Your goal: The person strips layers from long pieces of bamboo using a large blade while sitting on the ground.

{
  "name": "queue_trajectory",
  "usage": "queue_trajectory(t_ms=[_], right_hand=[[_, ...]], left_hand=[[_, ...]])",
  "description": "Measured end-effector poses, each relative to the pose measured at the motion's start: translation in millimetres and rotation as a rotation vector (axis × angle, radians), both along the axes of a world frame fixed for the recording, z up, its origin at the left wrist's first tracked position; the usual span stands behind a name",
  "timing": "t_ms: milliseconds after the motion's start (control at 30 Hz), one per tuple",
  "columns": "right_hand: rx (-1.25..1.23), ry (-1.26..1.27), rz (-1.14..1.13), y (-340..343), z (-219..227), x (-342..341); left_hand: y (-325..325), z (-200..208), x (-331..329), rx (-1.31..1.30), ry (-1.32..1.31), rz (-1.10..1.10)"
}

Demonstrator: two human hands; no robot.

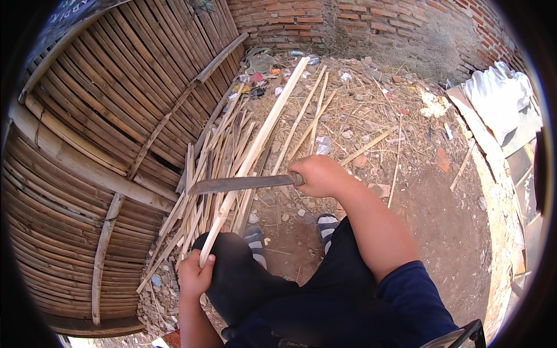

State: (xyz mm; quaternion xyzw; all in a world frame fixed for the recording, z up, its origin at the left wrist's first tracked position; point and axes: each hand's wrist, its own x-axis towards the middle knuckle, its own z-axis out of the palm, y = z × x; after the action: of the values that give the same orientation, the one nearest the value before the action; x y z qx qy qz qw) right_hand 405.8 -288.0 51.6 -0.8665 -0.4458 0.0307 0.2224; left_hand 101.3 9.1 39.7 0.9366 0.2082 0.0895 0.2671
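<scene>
My left hand (195,275) is closed around the near end of a long pale wooden strip (261,139), beside my left knee. The strip slants away from me, its far end up and to the right. My right hand (318,176) grips the handle of a machete (241,184). Its long dark blade points left and lies across the strip; whether it touches the wood I cannot tell. Under and left of the strip, a pile of split wooden strips (200,191) lies on the ground.
A bamboo slat wall (127,87) stands close on the left. Across the back runs a brick wall (371,26). Straw, rubble and litter cover the far ground (360,116). A white plastic sheet (496,95) and boards line the right side. My sandalled feet (326,229) are below the blade.
</scene>
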Motion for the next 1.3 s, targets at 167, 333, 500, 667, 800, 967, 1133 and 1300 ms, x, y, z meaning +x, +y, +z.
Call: queue_trajectory(t_ms=[167,333,500,667,800,967,1133,1300], right_hand=[[0.005,0.194,-0.204,-23,10,27],[0.275,0.241,-0.570,-43,5,52],[-0.082,0.162,-0.097,-2,7,5],[-0.100,0.163,0.057,-8,20,4],[0.205,0.280,-0.510,-58,7,54],[0.203,0.131,-0.468,-41,-6,45],[-0.068,0.016,-0.068,-10,13,0],[0.132,0.122,-0.239,-36,16,31]], left_hand=[[1,2,-2,0.042,-0.046,-0.051],[6,-3,-2,0.068,-0.048,-0.046],[2,-2,3,0.067,0.006,-0.049],[8,-1,-1,0.008,-0.002,-0.066],[8,-5,-2,0.030,-0.008,-0.051],[4,-4,0,0.037,-0.018,-0.035],[3,-2,0,-0.003,-0.007,-0.032],[14,-2,-22,0.092,-0.057,-0.061]])
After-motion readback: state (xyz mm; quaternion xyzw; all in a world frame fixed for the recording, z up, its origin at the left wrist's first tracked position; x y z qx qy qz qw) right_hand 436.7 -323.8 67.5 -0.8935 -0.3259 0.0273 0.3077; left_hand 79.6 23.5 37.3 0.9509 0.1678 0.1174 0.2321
